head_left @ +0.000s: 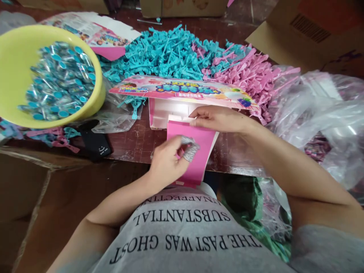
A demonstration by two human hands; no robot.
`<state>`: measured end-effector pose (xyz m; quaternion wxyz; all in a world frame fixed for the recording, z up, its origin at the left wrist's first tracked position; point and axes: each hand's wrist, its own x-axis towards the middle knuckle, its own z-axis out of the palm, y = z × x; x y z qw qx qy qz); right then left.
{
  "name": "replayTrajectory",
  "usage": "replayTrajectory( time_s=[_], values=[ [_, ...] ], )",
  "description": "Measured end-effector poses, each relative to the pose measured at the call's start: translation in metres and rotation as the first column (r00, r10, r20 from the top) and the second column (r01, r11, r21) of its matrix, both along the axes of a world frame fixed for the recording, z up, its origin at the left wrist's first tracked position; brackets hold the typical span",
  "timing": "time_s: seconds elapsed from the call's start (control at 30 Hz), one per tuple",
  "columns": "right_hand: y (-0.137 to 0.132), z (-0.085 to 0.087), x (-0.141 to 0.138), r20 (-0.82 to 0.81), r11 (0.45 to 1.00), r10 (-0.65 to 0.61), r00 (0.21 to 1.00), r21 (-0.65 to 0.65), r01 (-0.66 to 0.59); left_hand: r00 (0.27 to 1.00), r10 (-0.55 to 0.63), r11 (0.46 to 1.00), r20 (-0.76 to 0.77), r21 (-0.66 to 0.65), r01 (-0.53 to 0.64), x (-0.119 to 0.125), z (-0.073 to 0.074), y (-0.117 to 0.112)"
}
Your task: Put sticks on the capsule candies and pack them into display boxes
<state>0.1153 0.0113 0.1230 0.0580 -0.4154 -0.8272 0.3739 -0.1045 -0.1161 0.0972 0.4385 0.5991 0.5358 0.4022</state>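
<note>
A pink cardboard box with a printed lid flap lies at the table's near edge. My left hand is closed on the box's lower left side, and a grey cloth finger cover sits on its thumb. My right hand presses with closed fingers on the top edge of the box's pink panel.
A yellow bowl of blue-capped silvery tubes stands at the left. Piles of turquoise and pink plastic sticks lie behind the box. Clear plastic bags fill the right. A black phone lies at the front left, cardboard boxes beyond.
</note>
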Motion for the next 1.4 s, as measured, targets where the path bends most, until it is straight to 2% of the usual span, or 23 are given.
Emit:
replayTrajectory(
  time_s=[0.03,0.07,0.1,0.17,0.23,0.33,0.47,0.6,0.67,0.73,0.83,0.93,1.0,1.13,1.23,1.4],
  values=[
    [-0.002,0.009,-0.003,0.033,0.998,0.055,0.998,0.015,-0.056,0.992,-0.090,0.985,0.090,-0.141,0.102,0.006,0.002,-0.003],
    [-0.005,0.017,-0.006,0.063,0.995,0.098,0.993,0.025,-0.100,0.971,-0.130,0.945,0.198,-0.273,0.182,0.010,0.002,-0.003],
    [-0.009,0.025,-0.008,0.080,0.991,0.133,0.988,0.016,-0.134,0.946,-0.113,0.895,0.303,-0.382,0.229,0.013,0.002,-0.001],
    [-0.015,0.038,-0.012,0.040,0.981,0.179,0.983,-0.078,-0.175,0.894,-0.007,0.821,0.447,-0.508,0.261,0.016,0.001,0.005],
    [-0.017,0.045,-0.012,-0.071,0.958,0.185,0.980,-0.211,-0.196,0.858,0.047,0.793,0.511,-0.542,0.279,0.016,0.002,0.010],
    [-0.017,0.046,-0.012,-0.198,0.921,0.157,0.968,-0.324,-0.216,0.847,0.064,0.783,0.528,-0.553,0.286,0.016,0.006,0.013],
    [-0.015,0.043,-0.010,-0.221,0.916,0.156,0.963,-0.332,-0.225,0.848,0.080,0.785,0.524,-0.557,0.271,0.017,0.007,0.013],
    [-0.014,0.043,-0.010,-0.170,0.931,0.165,0.972,-0.299,-0.210,0.825,0.137,0.846,0.548,-0.498,0.190,0.016,0.003,0.012],
    [-0.013,0.045,-0.011,-0.161,0.934,0.120,0.980,-0.315,-0.166,0.822,0.142,0.881,0.552,-0.449,0.149,0.014,0.001,0.008],
    [-0.013,0.046,-0.012,-0.159,0.934,0.052,0.986,-0.341,-0.105,0.825,0.102,0.904,0.556,-0.397,0.156,0.011,-0.001,0.003],
    [-0.015,0.043,-0.014,-0.171,0.921,-0.022,0.985,-0.387,-0.046,0.813,-0.002,0.918,0.583,-0.322,0.233,0.004,-0.006,-0.005],
    [-0.018,0.036,-0.016,-0.150,0.892,-0.027,0.988,-0.450,-0.044,0.782,-0.090,0.913,0.617,-0.262,0.312,-0.004,-0.012,-0.009],
    [-0.020,0.033,-0.017,-0.138,0.887,-0.010,0.990,-0.458,-0.055,0.771,-0.101,0.915,0.628,-0.245,0.320,-0.008,-0.016,-0.008],
    [-0.020,0.034,-0.019,-0.096,0.917,0.027,0.995,-0.395,-0.063,0.781,-0.061,0.923,0.622,-0.263,0.281,-0.009,-0.021,-0.005],
    [-0.019,0.037,-0.018,-0.053,0.917,0.047,0.997,-0.394,-0.064,0.794,-0.064,0.922,0.605,-0.268,0.279,-0.008,-0.021,-0.003],
    [-0.017,0.036,-0.016,-0.071,0.912,0.081,0.994,-0.398,-0.102,0.815,-0.101,0.922,0.570,-0.254,0.292,-0.009,-0.019,-0.001]
  ],
)
